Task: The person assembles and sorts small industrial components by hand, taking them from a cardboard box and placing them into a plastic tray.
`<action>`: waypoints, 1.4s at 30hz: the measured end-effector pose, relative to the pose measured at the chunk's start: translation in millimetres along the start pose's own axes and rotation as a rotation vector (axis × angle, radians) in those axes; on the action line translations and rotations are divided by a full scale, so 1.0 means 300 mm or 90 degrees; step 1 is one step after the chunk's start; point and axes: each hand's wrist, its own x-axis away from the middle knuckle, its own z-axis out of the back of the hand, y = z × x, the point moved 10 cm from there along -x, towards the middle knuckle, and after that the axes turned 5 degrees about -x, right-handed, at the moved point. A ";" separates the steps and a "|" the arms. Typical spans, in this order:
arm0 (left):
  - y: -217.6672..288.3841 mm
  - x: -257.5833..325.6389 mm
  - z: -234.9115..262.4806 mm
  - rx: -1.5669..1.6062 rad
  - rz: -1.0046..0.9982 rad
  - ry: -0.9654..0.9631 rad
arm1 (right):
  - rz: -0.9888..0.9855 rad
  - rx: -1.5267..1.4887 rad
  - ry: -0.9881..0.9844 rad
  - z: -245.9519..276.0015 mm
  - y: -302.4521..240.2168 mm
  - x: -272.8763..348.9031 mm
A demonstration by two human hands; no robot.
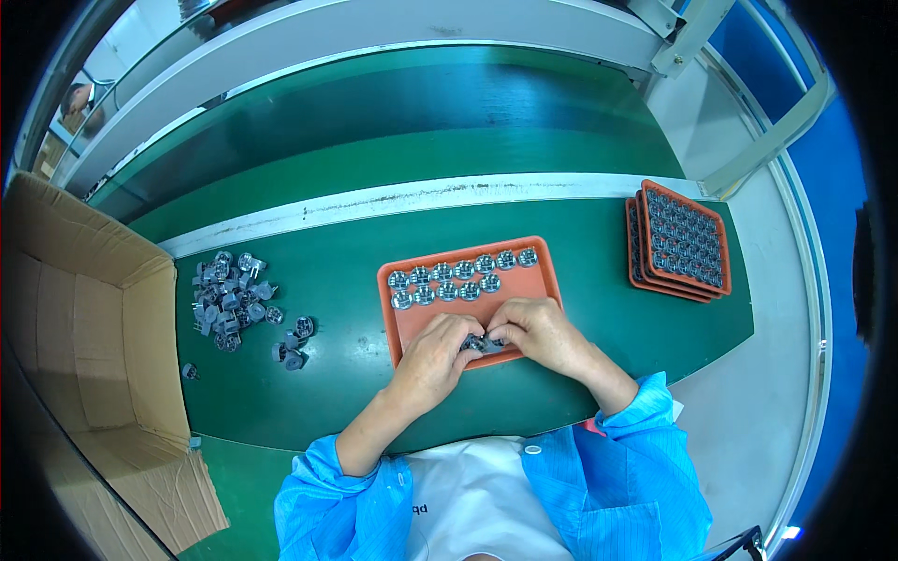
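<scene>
Both my hands meet over the near edge of an orange tray [421,325]. My left hand [438,348] pinches a small dark grey round part [475,344] with shiny metal on it. The fingers of my right hand [533,329] are closed on the same part from the other side, and the fingertips partly hide it. Behind my hands, two rows of round grey parts [447,292] with metallic tops stand in the tray, the far row longer than the near one.
Loose grey parts with metal prongs lie in a heap [229,304] at left, and several more [292,351] lie closer. An open cardboard box [150,346] stands far left. Filled orange trays [687,238] are stacked at right. A pale rail [402,198] crosses behind the green table [599,243].
</scene>
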 end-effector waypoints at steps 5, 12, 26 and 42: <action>-0.015 -0.007 -0.004 0.009 0.012 -0.011 | 0.147 0.244 0.216 0.189 -0.045 -0.038; -0.026 -0.006 -0.001 0.027 0.039 0.009 | 0.246 0.452 0.259 0.152 -0.101 -0.066; 0.008 0.000 0.033 -0.039 0.035 0.056 | 0.235 0.286 0.058 0.000 -0.131 0.033; -0.081 0.025 0.051 0.151 0.144 0.085 | 0.178 0.484 0.314 0.249 -0.100 -0.014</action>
